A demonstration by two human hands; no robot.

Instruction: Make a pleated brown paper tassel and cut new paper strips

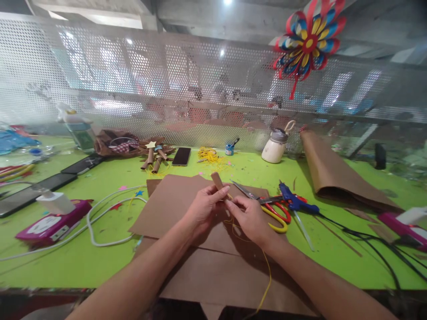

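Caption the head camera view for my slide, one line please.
Left hand and right hand pinch a brown paper piece above brown sheets on a green table.

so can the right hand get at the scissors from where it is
Probably yes: the scissors lie close beside the right hand with nothing between, though that hand is busy at the brown paper strip.
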